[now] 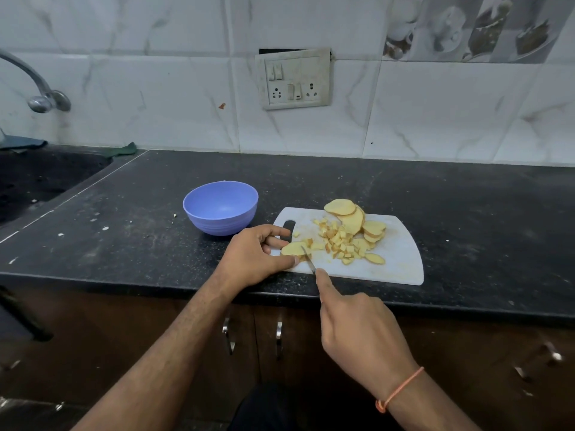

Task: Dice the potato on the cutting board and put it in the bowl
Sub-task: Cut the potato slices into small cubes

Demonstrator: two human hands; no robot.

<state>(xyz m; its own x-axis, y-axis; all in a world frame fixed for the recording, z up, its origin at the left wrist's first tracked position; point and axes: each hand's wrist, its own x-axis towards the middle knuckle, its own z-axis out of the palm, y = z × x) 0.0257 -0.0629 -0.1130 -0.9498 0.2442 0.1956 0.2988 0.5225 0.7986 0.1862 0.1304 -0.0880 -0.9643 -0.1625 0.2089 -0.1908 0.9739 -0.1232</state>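
A white cutting board (401,259) lies on the black counter. On it are several potato slices (351,217) stacked at the back and a heap of small potato dice (337,241) in the middle. My left hand (255,256) holds a potato slice (292,248) down at the board's left end, fingers and thumb pinching it. My right hand (354,325) grips a knife (308,259), index finger along its spine, with the blade cutting into that slice. A purple bowl (199,209) stands empty to the left of the board.
A sink (37,178) with a tap (37,88) sits at the far left. A switch and socket plate (294,77) is on the tiled wall behind. Cabinet doors with metal handles (228,335) are below the counter edge.
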